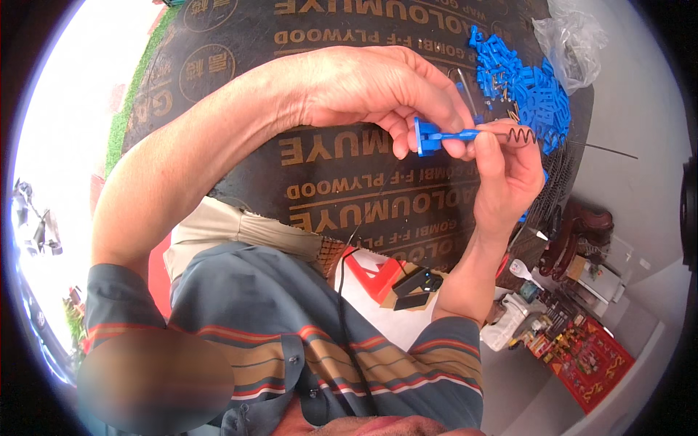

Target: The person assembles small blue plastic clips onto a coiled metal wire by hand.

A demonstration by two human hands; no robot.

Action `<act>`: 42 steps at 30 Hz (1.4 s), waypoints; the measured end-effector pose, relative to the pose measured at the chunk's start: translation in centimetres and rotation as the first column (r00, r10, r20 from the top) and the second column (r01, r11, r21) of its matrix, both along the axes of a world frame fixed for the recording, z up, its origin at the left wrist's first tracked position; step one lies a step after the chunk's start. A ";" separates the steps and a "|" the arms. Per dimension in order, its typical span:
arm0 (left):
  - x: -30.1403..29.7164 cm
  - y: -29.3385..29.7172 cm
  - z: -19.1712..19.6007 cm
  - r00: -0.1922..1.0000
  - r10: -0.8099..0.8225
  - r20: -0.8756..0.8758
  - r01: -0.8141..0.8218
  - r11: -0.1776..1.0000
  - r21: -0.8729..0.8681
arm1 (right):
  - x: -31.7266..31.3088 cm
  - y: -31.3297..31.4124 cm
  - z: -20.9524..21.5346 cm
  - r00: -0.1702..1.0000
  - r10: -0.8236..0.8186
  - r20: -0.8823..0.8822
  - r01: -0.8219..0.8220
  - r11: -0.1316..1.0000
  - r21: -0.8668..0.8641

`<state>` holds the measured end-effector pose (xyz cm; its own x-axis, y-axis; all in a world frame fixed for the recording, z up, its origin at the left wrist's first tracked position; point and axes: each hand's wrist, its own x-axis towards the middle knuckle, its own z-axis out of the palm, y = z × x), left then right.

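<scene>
My left hand (363, 91) pinches a small blue plastic part (436, 136) with a flat square end and a thin stem, held above a dark printed plywood board (327, 182). My right hand (505, 178) comes up from below and grips the stem's other end, where a coiled metal spring (525, 135) with a long straight wire tail (603, 149) sticks out to the right. Both hands touch the same part.
A heap of similar blue plastic parts (527, 87) lies on the board at the upper right beside a clear plastic bag (571, 40). Below the board are a red object (374, 276), black pieces, bottles and a red patterned mat (592, 360).
</scene>
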<state>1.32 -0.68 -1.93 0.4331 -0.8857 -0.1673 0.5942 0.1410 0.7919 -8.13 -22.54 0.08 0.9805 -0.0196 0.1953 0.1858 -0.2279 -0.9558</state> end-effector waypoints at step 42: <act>-1.2 -1.0 0.1 0.825 0.143 0.546 -0.273 0.948 0.164 | 0.6 0.1 -1.1 0.989 -0.089 -0.116 0.090 0.996 0.001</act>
<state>0.12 -1.68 -1.79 0.6819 -0.7300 -0.0462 0.0607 -0.0065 0.9981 -7.56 -22.44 -0.98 0.9908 -0.1091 0.0799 0.0527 -0.2323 -0.9712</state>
